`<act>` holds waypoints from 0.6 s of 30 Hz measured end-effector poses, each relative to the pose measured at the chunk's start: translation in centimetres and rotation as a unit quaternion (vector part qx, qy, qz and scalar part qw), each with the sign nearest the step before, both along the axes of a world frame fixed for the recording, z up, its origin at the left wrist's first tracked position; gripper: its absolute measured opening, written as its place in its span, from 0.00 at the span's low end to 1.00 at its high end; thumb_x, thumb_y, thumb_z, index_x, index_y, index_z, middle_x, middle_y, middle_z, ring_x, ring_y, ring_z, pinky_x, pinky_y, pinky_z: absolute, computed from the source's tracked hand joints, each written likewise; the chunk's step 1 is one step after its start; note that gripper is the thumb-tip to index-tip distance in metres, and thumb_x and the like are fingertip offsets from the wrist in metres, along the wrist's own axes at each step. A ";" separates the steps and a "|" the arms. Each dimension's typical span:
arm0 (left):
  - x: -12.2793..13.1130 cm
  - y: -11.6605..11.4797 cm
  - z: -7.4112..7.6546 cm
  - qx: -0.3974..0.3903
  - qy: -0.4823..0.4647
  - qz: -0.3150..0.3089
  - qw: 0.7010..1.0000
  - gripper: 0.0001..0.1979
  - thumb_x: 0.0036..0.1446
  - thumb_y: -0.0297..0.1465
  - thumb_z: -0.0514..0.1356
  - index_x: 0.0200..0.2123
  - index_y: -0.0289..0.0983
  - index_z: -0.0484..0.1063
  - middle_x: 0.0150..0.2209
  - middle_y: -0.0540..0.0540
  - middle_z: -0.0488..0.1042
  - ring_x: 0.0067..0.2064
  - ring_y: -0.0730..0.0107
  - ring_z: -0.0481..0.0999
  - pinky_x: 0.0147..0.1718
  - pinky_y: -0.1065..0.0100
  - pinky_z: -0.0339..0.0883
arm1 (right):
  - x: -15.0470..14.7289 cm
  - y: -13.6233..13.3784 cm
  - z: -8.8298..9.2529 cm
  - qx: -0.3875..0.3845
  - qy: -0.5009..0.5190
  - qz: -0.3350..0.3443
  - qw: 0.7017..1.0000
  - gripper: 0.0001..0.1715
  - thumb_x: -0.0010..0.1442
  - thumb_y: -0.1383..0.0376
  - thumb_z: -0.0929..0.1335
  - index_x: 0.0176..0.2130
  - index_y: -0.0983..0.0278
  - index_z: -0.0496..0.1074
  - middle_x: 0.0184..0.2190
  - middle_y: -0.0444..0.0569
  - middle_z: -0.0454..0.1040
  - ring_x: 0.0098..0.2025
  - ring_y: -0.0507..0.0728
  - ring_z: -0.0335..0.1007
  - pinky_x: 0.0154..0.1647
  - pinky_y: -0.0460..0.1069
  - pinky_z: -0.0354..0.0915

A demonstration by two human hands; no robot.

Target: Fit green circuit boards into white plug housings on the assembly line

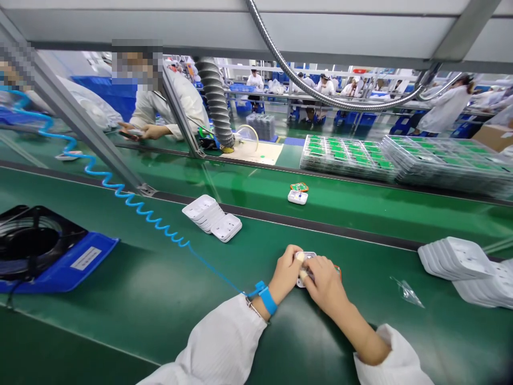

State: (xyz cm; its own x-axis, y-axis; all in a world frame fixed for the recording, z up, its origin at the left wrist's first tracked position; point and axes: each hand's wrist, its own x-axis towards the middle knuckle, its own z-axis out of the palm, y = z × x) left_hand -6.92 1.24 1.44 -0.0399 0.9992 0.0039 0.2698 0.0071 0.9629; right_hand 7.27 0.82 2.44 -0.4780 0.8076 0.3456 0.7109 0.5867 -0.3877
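Showing dark green across the surface (120, 299), with a black strip (320, 224) running along the belt edge. Gleaming white on the small housing (306, 258) under the left hand (285, 274) and right hand (325, 286), on both sleeves, and on the fanned stacks of covers (212, 216). Glowing bright blue on the wrist strap (267, 299) and coiled cord (132, 203). Sitting black in a blue fan frame (60, 267). Flashing green boards in clear trays (348, 155).
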 end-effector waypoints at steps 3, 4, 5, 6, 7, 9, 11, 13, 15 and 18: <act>0.1 -0.1 0.1 -0.008 -0.016 -0.004 1.000 0.09 0.59 0.34 0.48 0.36 0.37 0.65 0.34 0.50 0.70 0.37 0.71 0.69 0.38 0.69 0.62 | -0.5 0.0 -0.6 -0.009 -0.025 -0.018 0.999 0.05 0.58 0.69 0.59 0.32 0.63 0.64 0.30 0.48 0.66 0.33 0.56 0.59 0.34 0.51 0.53; 0.1 -0.2 0.2 -0.014 -0.018 -0.006 1.000 0.09 0.59 0.33 0.48 0.36 0.37 0.65 0.34 0.50 0.70 0.37 0.71 0.69 0.38 0.69 0.62 | -0.5 0.0 -0.7 -0.009 -0.028 -0.023 0.999 0.06 0.58 0.69 0.59 0.32 0.63 0.63 0.29 0.48 0.66 0.32 0.56 0.59 0.34 0.50 0.53; 0.2 -0.2 0.3 -0.019 -0.019 -0.008 1.000 0.09 0.59 0.33 0.48 0.36 0.37 0.65 0.34 0.50 0.70 0.37 0.71 0.69 0.37 0.69 0.62 | -0.4 0.1 -0.9 -0.007 -0.029 -0.026 0.999 0.06 0.58 0.69 0.59 0.32 0.63 0.63 0.29 0.47 0.66 0.32 0.56 0.59 0.33 0.50 0.53; 0.2 -0.2 0.4 -0.025 -0.019 -0.009 0.999 0.10 0.59 0.33 0.48 0.36 0.37 0.66 0.34 0.50 0.70 0.36 0.71 0.69 0.36 0.70 0.61 | -0.3 0.2 -0.9 -0.003 -0.029 -0.027 0.999 0.07 0.58 0.69 0.59 0.31 0.63 0.63 0.28 0.47 0.65 0.32 0.56 0.59 0.33 0.50 0.52; 0.2 -0.3 0.4 -0.029 -0.019 -0.010 0.999 0.10 0.59 0.33 0.48 0.37 0.37 0.66 0.34 0.49 0.71 0.36 0.71 0.69 0.35 0.70 0.61 | -0.1 0.3 -1.0 0.002 -0.027 -0.028 0.999 0.07 0.58 0.69 0.58 0.31 0.63 0.63 0.28 0.47 0.65 0.32 0.56 0.59 0.33 0.50 0.52; 0.2 -0.3 0.5 -0.030 -0.020 -0.010 0.999 0.10 0.59 0.33 0.48 0.37 0.36 0.66 0.34 0.49 0.71 0.35 0.71 0.69 0.35 0.70 0.61 | 0.1 0.4 -0.9 0.006 -0.014 -0.030 0.999 0.07 0.58 0.69 0.58 0.31 0.63 0.63 0.28 0.47 0.65 0.32 0.56 0.59 0.34 0.50 0.52; 0.2 -0.3 0.4 -0.031 -0.019 -0.010 0.999 0.10 0.59 0.33 0.48 0.37 0.36 0.67 0.33 0.49 0.71 0.35 0.71 0.69 0.34 0.71 0.61 | 0.3 0.5 -0.8 0.002 0.000 -0.032 0.999 0.07 0.58 0.70 0.58 0.31 0.63 0.63 0.28 0.47 0.65 0.32 0.55 0.59 0.34 0.50 0.53; 0.2 -0.3 0.3 -0.032 -0.018 -0.011 0.999 0.11 0.59 0.34 0.48 0.37 0.36 0.67 0.33 0.49 0.71 0.35 0.71 0.69 0.33 0.71 0.61 | 0.3 0.6 -0.8 -0.003 0.002 -0.032 0.999 0.07 0.57 0.71 0.58 0.31 0.63 0.63 0.28 0.46 0.65 0.32 0.55 0.58 0.34 0.49 0.53; 0.2 -0.2 0.2 -0.033 -0.014 -0.010 0.999 0.11 0.59 0.34 0.48 0.37 0.37 0.67 0.33 0.49 0.72 0.35 0.70 0.69 0.33 0.71 0.61 | 0.2 0.7 -0.9 -0.002 -0.003 -0.031 1.000 0.07 0.57 0.71 0.58 0.31 0.63 0.63 0.28 0.46 0.65 0.32 0.55 0.58 0.34 0.49 0.53; 0.2 -0.3 0.4 -0.033 -0.004 -0.006 0.999 0.11 0.59 0.33 0.48 0.37 0.37 0.67 0.34 0.49 0.72 0.35 0.70 0.70 0.33 0.71 0.61 | 0.1 0.8 -1.3 0.008 -0.017 -0.025 1.000 0.07 0.57 0.71 0.58 0.31 0.63 0.63 0.28 0.46 0.65 0.32 0.56 0.58 0.34 0.50 0.52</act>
